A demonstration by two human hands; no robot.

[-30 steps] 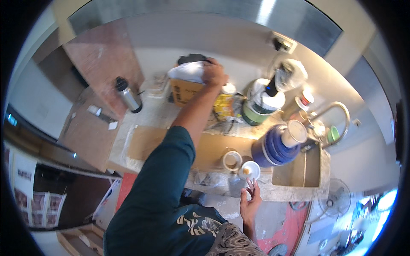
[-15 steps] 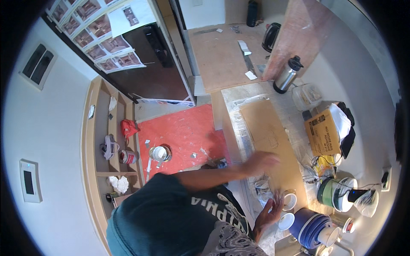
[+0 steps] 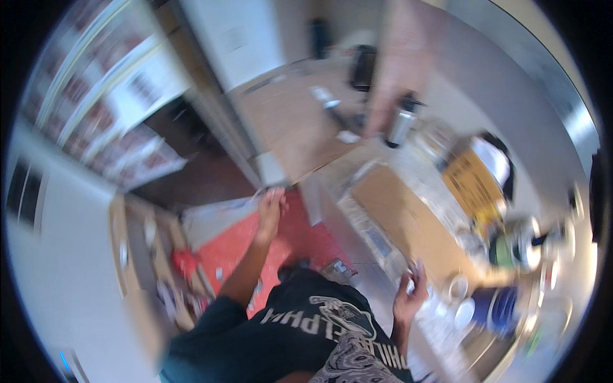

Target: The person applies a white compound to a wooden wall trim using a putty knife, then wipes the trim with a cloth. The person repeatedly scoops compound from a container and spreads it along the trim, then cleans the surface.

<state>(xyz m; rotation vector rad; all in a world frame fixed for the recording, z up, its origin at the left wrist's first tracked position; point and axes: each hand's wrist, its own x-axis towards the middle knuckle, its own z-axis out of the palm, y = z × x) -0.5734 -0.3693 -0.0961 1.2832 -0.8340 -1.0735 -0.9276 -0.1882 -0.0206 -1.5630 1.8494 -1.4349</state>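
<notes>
My left hand (image 3: 272,205) is out in front of me near the doorway, above the red floor sheet (image 3: 230,242); motion smear hides whether it holds anything. Lower right, my right hand (image 3: 412,290) is raised with fingers apart beside the worktop's front edge, left of a small tan cup (image 3: 457,288) and a white cup (image 3: 464,314). A long cardboard sheet (image 3: 402,210) lies on the worktop, with a printed box (image 3: 466,182) holding white and black material beyond it.
A door covered in printed sheets (image 3: 108,108) stands upper left, above wooden shelving (image 3: 118,230). A steel flask (image 3: 401,124), an upright board (image 3: 402,51), a blue jug (image 3: 501,309) and several containers (image 3: 514,249) crowd the right side. A lower board surface (image 3: 287,121) lies ahead.
My view has turned left from the worktop toward the doorway. My left hand has left the box, crossed the cardboard and moved leftward over the floor. My right hand stays near the cups.
</notes>
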